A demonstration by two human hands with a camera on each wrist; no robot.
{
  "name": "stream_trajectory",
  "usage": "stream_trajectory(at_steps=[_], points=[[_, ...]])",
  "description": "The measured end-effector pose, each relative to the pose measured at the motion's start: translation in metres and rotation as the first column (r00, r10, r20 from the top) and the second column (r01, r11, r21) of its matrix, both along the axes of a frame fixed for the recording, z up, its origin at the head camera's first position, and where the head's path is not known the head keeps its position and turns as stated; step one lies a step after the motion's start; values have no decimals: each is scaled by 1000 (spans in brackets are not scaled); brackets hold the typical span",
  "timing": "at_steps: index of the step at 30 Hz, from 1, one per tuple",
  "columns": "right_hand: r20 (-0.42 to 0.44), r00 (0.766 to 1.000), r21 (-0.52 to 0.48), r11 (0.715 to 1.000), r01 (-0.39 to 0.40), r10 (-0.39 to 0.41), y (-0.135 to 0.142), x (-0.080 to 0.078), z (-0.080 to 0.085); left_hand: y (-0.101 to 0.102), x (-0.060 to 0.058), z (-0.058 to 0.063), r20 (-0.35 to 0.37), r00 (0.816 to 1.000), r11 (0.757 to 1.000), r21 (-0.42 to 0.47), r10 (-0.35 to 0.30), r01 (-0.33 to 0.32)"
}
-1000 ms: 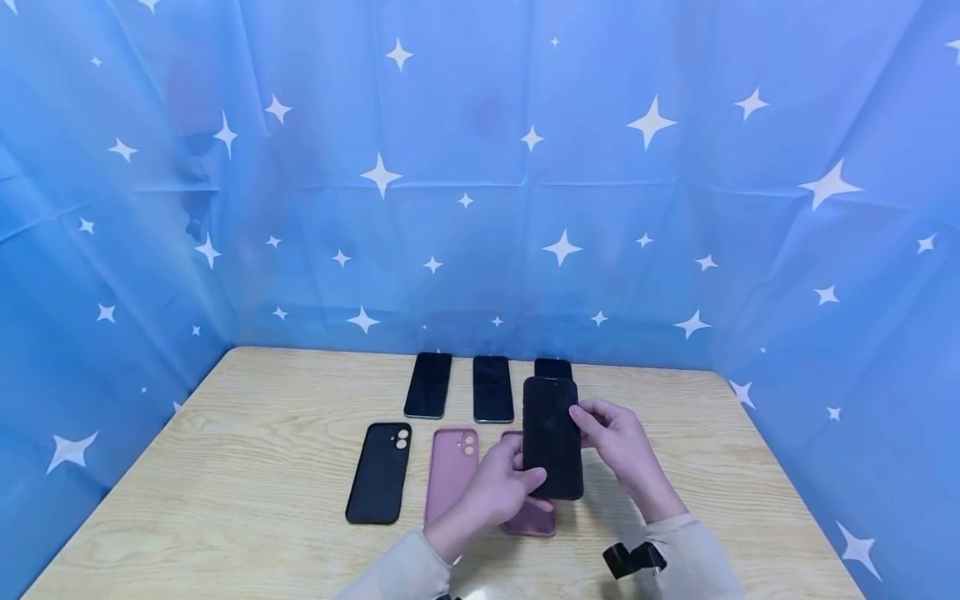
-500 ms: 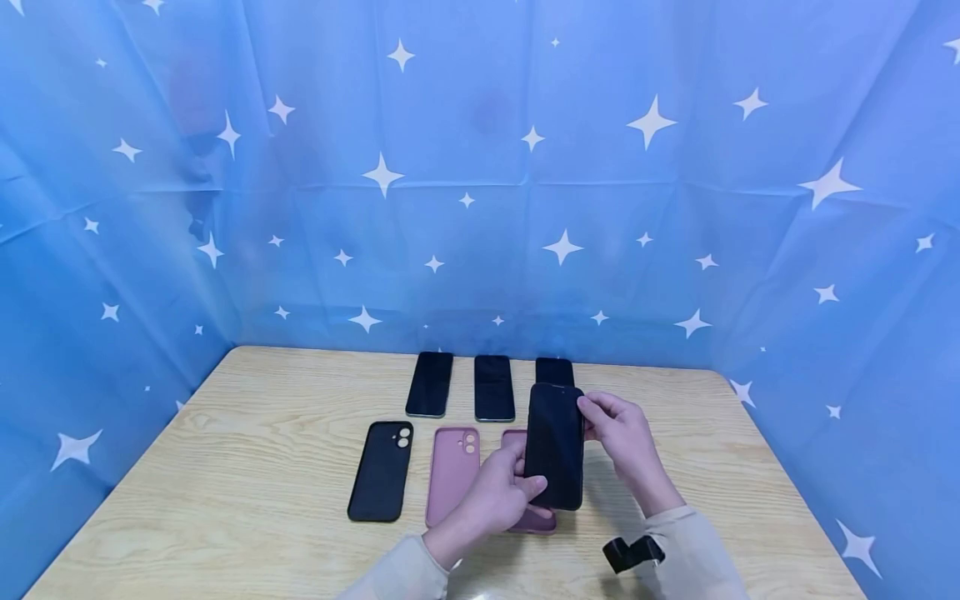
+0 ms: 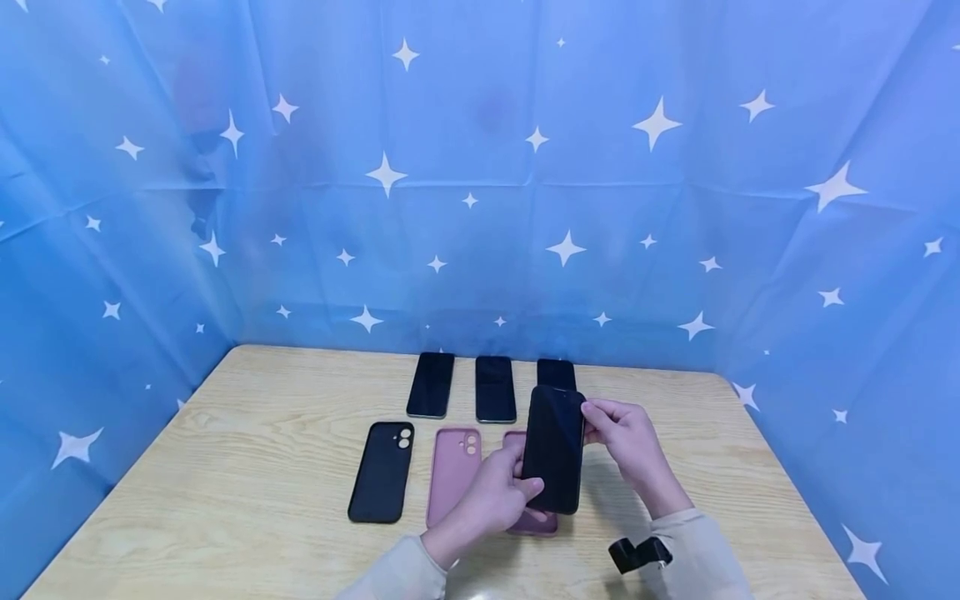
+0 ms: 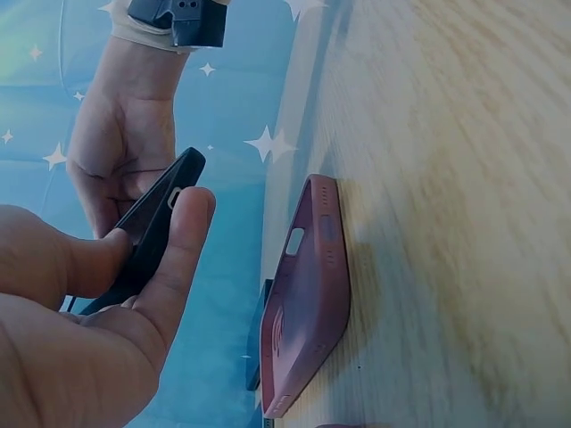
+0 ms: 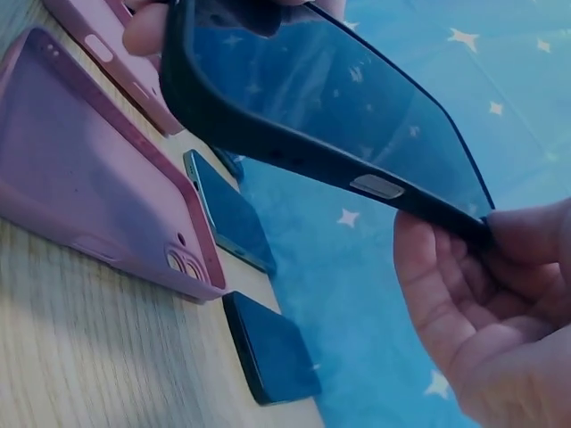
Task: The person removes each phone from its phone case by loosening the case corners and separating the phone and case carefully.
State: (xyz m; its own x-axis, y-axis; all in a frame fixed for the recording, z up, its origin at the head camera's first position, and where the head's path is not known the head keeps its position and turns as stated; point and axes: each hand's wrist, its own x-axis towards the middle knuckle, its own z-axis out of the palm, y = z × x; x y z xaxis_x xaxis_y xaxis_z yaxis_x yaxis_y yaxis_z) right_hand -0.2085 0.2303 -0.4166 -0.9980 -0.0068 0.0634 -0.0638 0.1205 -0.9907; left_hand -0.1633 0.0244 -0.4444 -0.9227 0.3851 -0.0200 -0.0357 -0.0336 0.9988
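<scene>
Both hands hold a smartphone (image 3: 555, 450) in a dark case, screen towards me, raised above the table. In the head view, my left hand (image 3: 491, 492) grips its lower left side, thumb over the front edge and fingers behind. At its upper right edge, my right hand (image 3: 628, 442) pinches a corner between thumb and fingers. The right wrist view shows the case's rim (image 5: 268, 143) along the phone's side, with a cutout where a silvery button (image 5: 378, 186) shows. Beneath the held phone lies a pink phone case (image 3: 534, 523), partly hidden.
On the wooden table (image 3: 225, 467), another pink case (image 3: 452, 471) and a black case (image 3: 380, 472) lie left of the hands. Behind them are three dark phones in a row: left (image 3: 431, 384), middle (image 3: 495, 389), right (image 3: 556, 373), the last partly covered. A starry blue curtain (image 3: 480, 167) surrounds the table.
The phone has come slightly lower in the head view, its top leaning to the right. My right hand has shifted a little right with the upper corner; my left hand keeps its grip.
</scene>
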Motion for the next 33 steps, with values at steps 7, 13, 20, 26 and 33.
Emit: stream_trajectory(at_steps=[7, 13, 20, 26, 33], points=[[-52, 999, -102, 995, -7, 2, 3, 2, -6, -1, -3, 1, 8, 999, 999, 42, -32, 32], [-100, 995, -181, 983, -24, 6, 6, 3, -11, -3, -6, 2, 12, 998, 996, 54, -69, 68], [-142, 988, -287, 952, -106, 67, 10, 5, -14, -6, -9, 2, 27, 995, 993, 66, -97, 95], [-163, 977, -388, 902, -191, 136, 13, 4, -19, -7, -10, 4, 37, 994, 993, 60, -105, 103], [-196, 953, -544, 783, -302, 232, 12, 2, -27, -6, -11, 3, 27, 993, 991, 67, -118, 116]])
